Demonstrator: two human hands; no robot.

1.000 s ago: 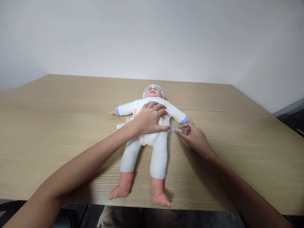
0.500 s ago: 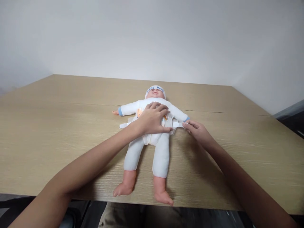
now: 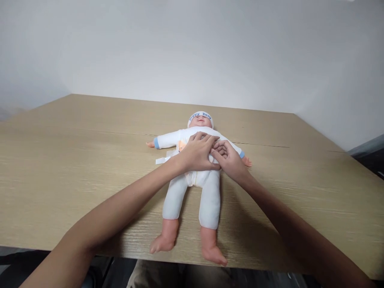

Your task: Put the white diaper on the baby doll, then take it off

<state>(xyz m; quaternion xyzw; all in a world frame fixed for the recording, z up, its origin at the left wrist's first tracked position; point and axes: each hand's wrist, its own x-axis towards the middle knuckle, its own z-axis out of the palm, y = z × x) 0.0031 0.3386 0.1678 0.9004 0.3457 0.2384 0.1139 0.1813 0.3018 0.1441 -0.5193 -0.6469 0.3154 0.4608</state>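
A baby doll [image 3: 209,202] in a white suit lies on its back, head away from me and feet toward me. Around its hips is a white diaper [image 3: 195,178] with an orange print at the front. My left hand [image 3: 200,153] rests across the diaper's front with its fingers spread. Right beside it, my right hand [image 3: 230,158] has its fingers closed at the diaper's right side, pinching the fastening tab, which the hands mostly hide. On the left, the other tab [image 3: 162,161] sticks out unfastened over the table.
The wooden table [image 3: 90,184] spans the view, with a thin seam across it behind the doll's arms. A pale wall [image 3: 192,52] stands behind. The doll's feet lie close to the table's front edge, and my legs are below it.
My right hand has moved left and inward from the stretched-out tab, bringing it over the diaper's front next to my left hand. The left hand stays on the diaper.
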